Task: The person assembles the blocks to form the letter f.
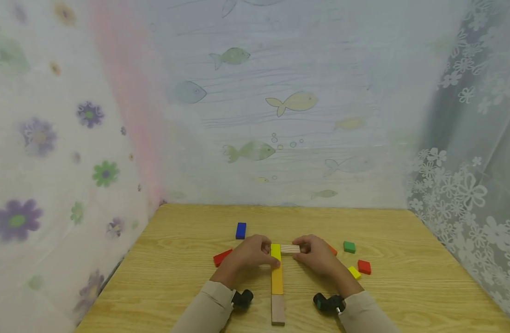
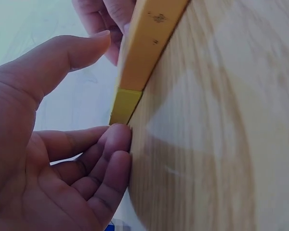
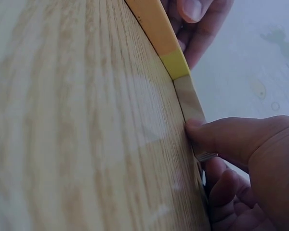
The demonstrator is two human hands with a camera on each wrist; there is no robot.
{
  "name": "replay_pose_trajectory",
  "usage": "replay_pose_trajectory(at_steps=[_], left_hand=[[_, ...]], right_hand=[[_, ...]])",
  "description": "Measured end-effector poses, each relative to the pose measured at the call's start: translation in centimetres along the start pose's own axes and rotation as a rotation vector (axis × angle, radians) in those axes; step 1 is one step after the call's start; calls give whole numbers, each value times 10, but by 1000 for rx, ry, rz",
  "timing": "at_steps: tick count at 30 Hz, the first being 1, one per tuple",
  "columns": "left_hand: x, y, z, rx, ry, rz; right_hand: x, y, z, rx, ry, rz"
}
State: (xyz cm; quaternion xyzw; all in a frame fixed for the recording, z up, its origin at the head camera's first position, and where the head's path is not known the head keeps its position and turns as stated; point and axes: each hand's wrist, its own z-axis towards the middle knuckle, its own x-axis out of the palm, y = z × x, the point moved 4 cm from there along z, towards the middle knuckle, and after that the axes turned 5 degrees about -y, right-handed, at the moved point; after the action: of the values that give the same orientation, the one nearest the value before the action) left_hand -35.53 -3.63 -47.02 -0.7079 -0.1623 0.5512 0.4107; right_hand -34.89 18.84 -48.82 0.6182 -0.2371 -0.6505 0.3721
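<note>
A line of blocks runs away from me on the table: a plain wooden block (image 1: 277, 310), then an orange block (image 1: 277, 283), then a yellow block (image 1: 276, 251) at the far end. Beside the yellow block, my left hand (image 1: 251, 252) has relaxed fingers (image 2: 116, 139) right at its end, while the thumb stands apart over the row. My right hand (image 1: 319, 255) pinches another plain wooden block (image 1: 289, 249) between thumb and fingers. That block lies crosswise, its left end against the yellow block's right side, as the right wrist view shows.
A blue block (image 1: 241, 230) lies behind the left hand, and a red block (image 1: 222, 257) to its left. Around the right hand are an orange block (image 1: 332, 249), a green block (image 1: 349, 247), a red block (image 1: 364, 267) and a yellow block (image 1: 354, 273). Patterned curtains surround the table.
</note>
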Motion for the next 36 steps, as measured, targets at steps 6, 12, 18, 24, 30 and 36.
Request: replay_pose_trajectory(at_steps=[6,12,18,24,30,36], left_hand=[[-6,0,-5,3,-12,-9],[-14,4,-14,0,-39,17],[-24,3,-25,46,-30,28],[-33,7,-34,69,-38,69],[-46,13,-46,96,-70,118],[-63,25,-61,118,-156,149]], right_hand=[[0,2,-1,14,-2,-6],[0,2,-1,13,-1,-3],[1,2,-1,11,-1,-3],[-1,0,0,-5,-5,-1],[-1,-1,0,-11,-7,7],[0,-1,0,-14,-7,26]])
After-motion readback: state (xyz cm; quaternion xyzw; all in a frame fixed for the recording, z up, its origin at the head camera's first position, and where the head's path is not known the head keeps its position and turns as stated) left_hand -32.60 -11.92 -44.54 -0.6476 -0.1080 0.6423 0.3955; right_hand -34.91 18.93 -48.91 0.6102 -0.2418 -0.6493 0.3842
